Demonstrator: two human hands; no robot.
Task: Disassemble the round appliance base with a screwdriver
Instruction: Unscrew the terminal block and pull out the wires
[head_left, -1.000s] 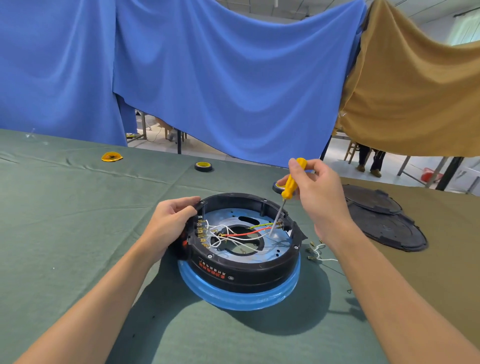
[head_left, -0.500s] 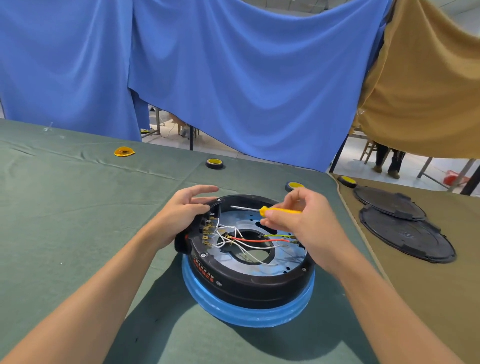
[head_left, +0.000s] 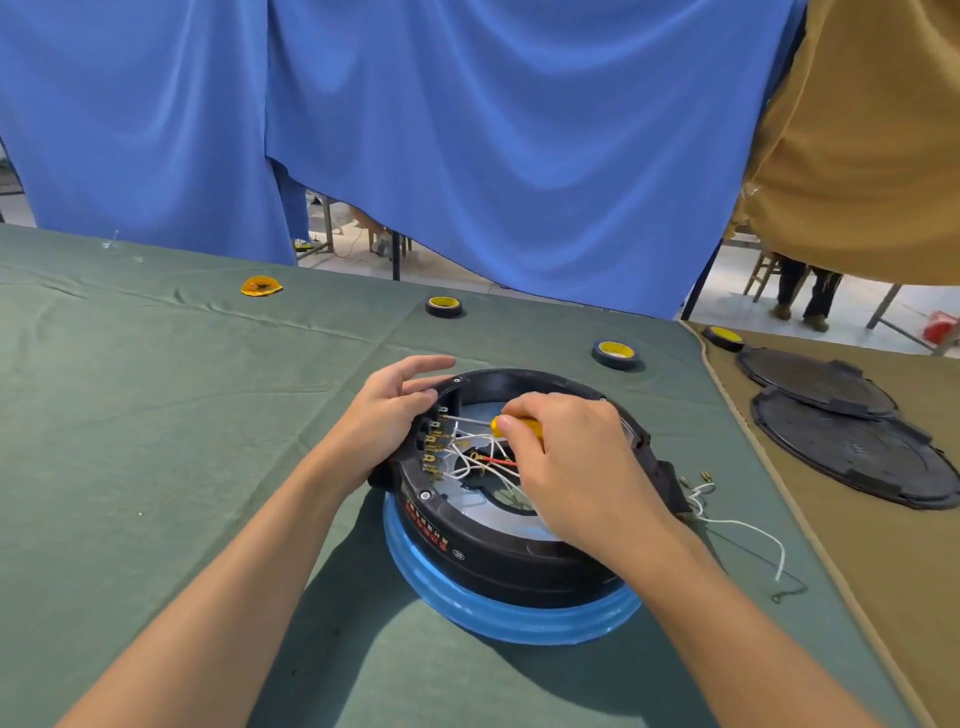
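Observation:
The round appliance base (head_left: 498, 551), black with a blue lower ring, lies open side up on the green cloth at the centre. White and red wires and a row of brass terminals (head_left: 434, 447) show inside. My left hand (head_left: 387, 415) grips the base's left rim by the terminal block. My right hand (head_left: 576, 462) reaches over the opening and holds the yellow-handled screwdriver (head_left: 514, 426) nearly level, its shaft pointing left with the tip at the upper terminals. Part of the inside is hidden under my right hand.
Two black round covers (head_left: 852, 447) lie on the brown cloth at right. Tape rolls (head_left: 615, 354) (head_left: 444, 306) (head_left: 723, 336) and a yellow piece (head_left: 261, 286) sit further back. A loose white wire (head_left: 748, 525) and small brass parts (head_left: 696, 478) lie right of the base. Blue and tan sheets hang behind.
My right hand swung the screwdriver from upright at the right inner rim to level, pointing left at the terminals. My left hand shifted on the left rim, fingers now spread.

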